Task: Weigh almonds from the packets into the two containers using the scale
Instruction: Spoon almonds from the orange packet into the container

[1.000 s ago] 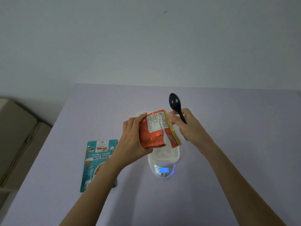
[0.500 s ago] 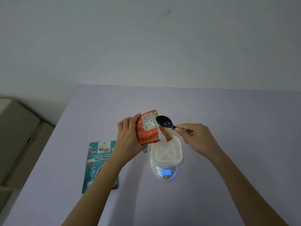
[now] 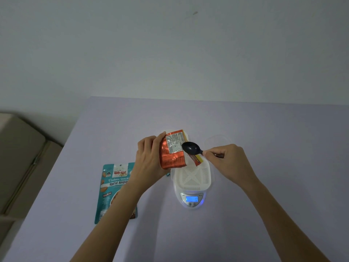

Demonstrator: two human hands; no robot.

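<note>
Head view. A teal almond packet (image 3: 115,188) lay flat on the lilac bench (image 3: 273,167), partly covered by the left forearm. The left hand (image 3: 151,159) gripped a glossy orange packet (image 3: 172,150) above the white slotted container (image 3: 191,178) on the scale (image 3: 190,200); the right hand (image 3: 226,161) pinched a black spoon (image 3: 191,148) at the packet's mouth.

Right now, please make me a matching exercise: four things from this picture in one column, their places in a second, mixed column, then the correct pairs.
Things:
1. orange packet
2. black spoon
3. teal packet
4. white container

Places:
A. on the scale
B. flat on the table
C. in the left hand
D. in the right hand

Pairs: 1-C, 2-D, 3-B, 4-A
</note>
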